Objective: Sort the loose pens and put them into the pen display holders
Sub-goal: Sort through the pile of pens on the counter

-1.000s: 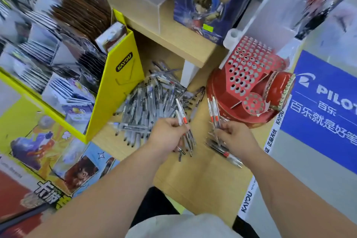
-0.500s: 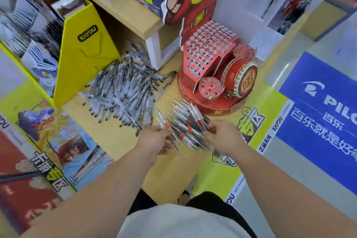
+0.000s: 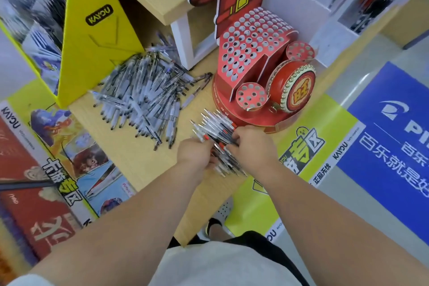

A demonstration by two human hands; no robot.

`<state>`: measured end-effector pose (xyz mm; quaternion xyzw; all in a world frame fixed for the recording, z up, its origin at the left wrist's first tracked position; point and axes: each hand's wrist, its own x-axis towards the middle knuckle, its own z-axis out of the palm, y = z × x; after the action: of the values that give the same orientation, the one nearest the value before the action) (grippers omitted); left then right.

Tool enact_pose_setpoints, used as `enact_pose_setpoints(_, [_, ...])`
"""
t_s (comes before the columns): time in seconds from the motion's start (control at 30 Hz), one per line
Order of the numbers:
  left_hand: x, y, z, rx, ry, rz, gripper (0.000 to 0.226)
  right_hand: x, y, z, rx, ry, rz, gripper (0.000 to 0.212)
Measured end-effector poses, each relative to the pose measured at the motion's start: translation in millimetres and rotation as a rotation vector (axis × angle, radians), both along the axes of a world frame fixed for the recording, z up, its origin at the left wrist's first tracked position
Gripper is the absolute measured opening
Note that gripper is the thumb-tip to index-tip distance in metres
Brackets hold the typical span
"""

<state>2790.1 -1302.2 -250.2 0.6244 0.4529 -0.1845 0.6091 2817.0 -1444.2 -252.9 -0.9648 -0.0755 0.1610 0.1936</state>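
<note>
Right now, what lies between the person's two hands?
A bundle of red-accented pens, which the left hand and the right hand both hold; the head view shows it.

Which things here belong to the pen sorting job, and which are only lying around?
Belong: red-marked pen bundle, gripped by left hand and right hand; loose pen pile; red display holder.
Lying about: yellow card box; blue floor sign.

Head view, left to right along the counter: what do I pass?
Yellow box → loose pen pile → red holder → blue sign.
</note>
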Motion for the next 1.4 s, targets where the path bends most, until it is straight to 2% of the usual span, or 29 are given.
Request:
enact_pose_setpoints(0.07, [0, 1, 0, -0.001, -0.003, 0.002, 0.02, 0, -5, 1, 0.041, -0.023, -0.016, 0.024])
enact_pose_setpoints(0.17, [0, 2, -2, 0.013, -0.001, -0.006, 0.037, -1, -14, 1, 0.058, -0.025, -0.028, 0.024])
enact_pose_setpoints(0.47, [1, 13, -6, 0.099, -0.012, -0.037, 0.015, 0, -16, 4, 0.044, 0.0, 0.015, 0.015])
enact_pose_setpoints(0.73, [5, 13, -8, 0.155, 0.016, -0.131, 0.027, 6, -8, 7, 0.031, 0.004, 0.028, 0.014])
enact_pose_setpoints(0.87, [4, 9, -5, 0.132, 0.03, -0.162, 0.023, 6, -2, 7, 0.022, 0.012, 0.03, 0.016])
enact_pose_setpoints(1.17, [7, 22, -6, 0.196, 0.002, -0.114, 0.025, 5, -4, 6, 0.011, 0.001, 0.02, 0.016])
enact_pose_setpoints(1.4, [12, 11, -3, 0.114, -0.021, -0.106, 0.026, 4, -10, 1, -0.054, -0.06, 0.003, 0.017])
